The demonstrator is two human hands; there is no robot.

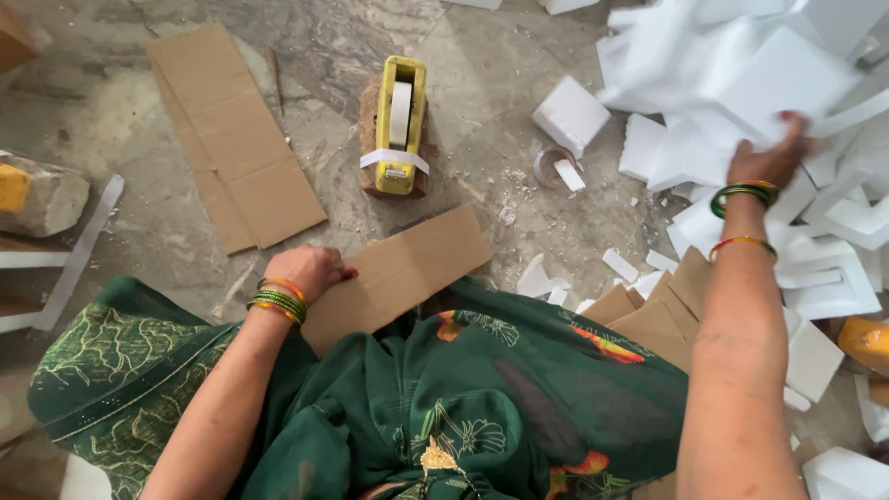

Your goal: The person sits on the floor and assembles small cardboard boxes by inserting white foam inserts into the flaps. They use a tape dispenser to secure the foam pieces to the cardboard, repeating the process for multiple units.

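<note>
A brown cardboard strip [398, 276] is pinned on the lap by the closed left hand [310, 270]. A white foam piece [741, 88] is gripped by the right hand [769, 159], near the yellow tape dispenser [400, 125].

A tape dispenser [399, 125] sits mid-floor; flat cardboard [233, 139] lies to its left, a foam pile [741, 83] to its right, a cardboard strip [398, 273] nearer the person.
</note>
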